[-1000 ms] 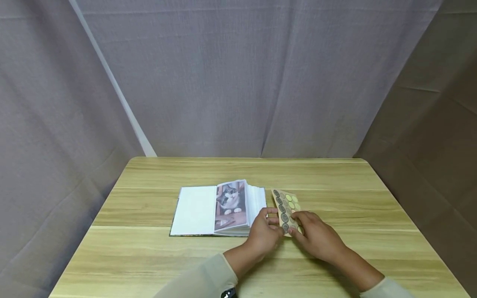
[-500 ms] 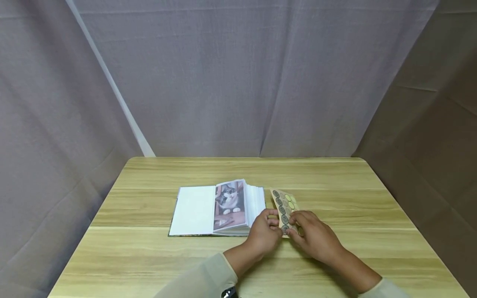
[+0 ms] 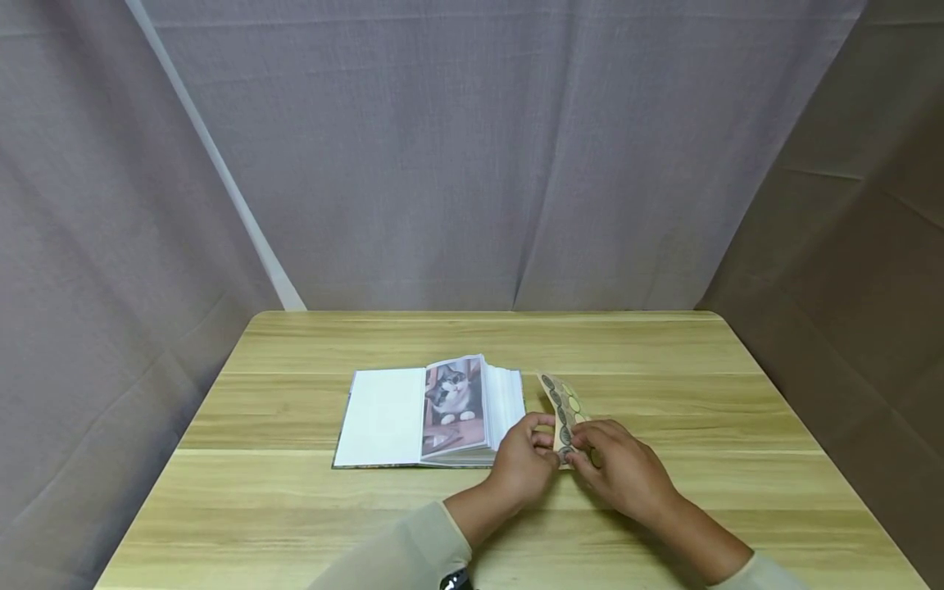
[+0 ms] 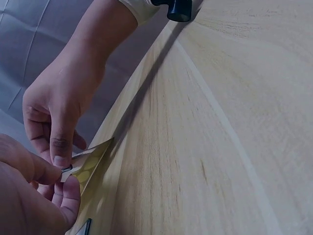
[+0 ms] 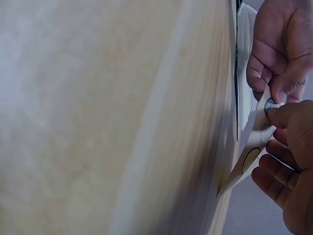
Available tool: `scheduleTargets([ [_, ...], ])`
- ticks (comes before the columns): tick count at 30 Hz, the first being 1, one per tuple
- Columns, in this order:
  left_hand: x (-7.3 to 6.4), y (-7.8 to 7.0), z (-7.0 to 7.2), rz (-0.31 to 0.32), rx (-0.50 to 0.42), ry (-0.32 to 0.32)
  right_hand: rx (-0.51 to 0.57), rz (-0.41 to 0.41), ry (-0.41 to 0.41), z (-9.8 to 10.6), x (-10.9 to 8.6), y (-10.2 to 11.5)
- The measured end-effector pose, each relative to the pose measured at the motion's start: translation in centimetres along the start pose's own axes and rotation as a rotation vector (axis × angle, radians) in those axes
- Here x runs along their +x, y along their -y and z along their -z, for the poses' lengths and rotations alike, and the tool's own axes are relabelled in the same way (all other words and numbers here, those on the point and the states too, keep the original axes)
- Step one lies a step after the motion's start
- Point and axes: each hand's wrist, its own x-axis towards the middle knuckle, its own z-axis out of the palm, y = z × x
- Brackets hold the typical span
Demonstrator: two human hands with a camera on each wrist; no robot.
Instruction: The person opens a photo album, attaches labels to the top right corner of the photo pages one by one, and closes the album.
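A tan sheet of round stickers (image 3: pixel 562 414), printed in dark and yellow circles, is held tilted and bent just right of an open photo album (image 3: pixel 383 416). My left hand (image 3: pixel 522 465) pinches the sheet's left edge near its lower corner. From the other side, the thumb and forefinger of my right hand (image 3: pixel 627 474) pinch at a dark round sticker (image 5: pixel 270 105) near the same corner. In the right wrist view its other fingers are loosely curled behind the sheet. The fingers cover part of the sheet's lower right.
A cat photo (image 3: pixel 455 406) shows on the album's raised first page, beside a blank white inside cover. The wooden table (image 3: pixel 280 508) lies beneath, with grey cloth (image 3: pixel 413 164) hanging behind it and at the sides.
The sticker sheet has bent more, and its face has turned so that fewer yellow circles show. My right fingers have shifted slightly left along it; the left hand keeps its hold.
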Motion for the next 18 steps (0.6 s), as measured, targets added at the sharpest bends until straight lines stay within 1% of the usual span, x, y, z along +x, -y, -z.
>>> scheduleTargets([
  [5,0.0,-0.05,-0.05,-0.002,0.012,0.005,0.002,0.011,-0.015,0.14,-0.06,0.16],
  [8,-0.06,-0.07,-0.1,-0.007,0.036,-0.001,-0.006,0.032,-0.034,0.17,-0.08,0.15],
  [13,-0.05,-0.14,-0.18,-0.001,0.048,-0.001,-0.012,0.067,-0.07,0.13,-0.11,0.08],
  [18,-0.12,-0.25,-0.25,0.002,0.054,-0.003,-0.01,0.061,-0.088,-0.06,-0.17,-0.01],
])
